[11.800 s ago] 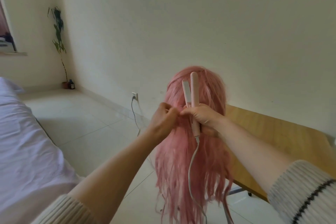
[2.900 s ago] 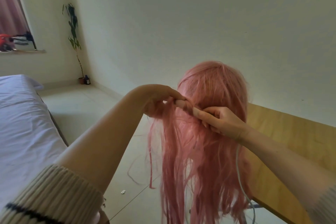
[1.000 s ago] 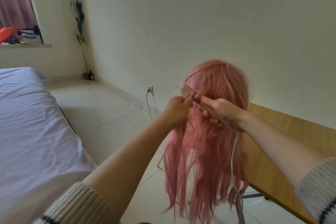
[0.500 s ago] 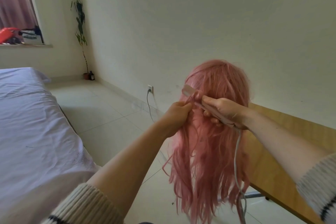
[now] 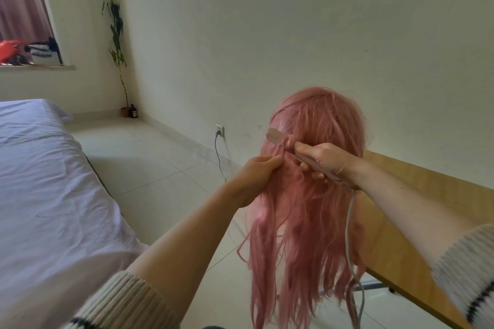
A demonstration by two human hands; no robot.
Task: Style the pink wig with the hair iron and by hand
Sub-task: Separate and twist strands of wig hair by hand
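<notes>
1. Cream ribbed sweater cuffs with dark stripes (image 5: 125,302) frame the foreground as a person's two bare forearms reach forward.
2. Pinching a thin lock, the left hand (image 5: 255,175) grips strands of the long pink synthetic wig (image 5: 307,222), fingers curled round the hair just beside the iron.
3. Clasped in the right hand (image 5: 324,160), the slim pale pink flat hair iron (image 5: 278,138) lies slanted across the back of the wig, with a lock looped over it; its grey cord (image 5: 348,235) trails down.
4. Hanging loose at the near corner of a light wooden table (image 5: 417,211), the wig looks light, soft and slippery; a small section held taut near the iron likely handles best, since the fibres seem prone to tangling and heat damage.
5. Beyond lie a white-sheeted bed (image 5: 40,181), a tiled floor, a wall socket (image 5: 219,130) and a lanky potted plant (image 5: 117,43).
</notes>
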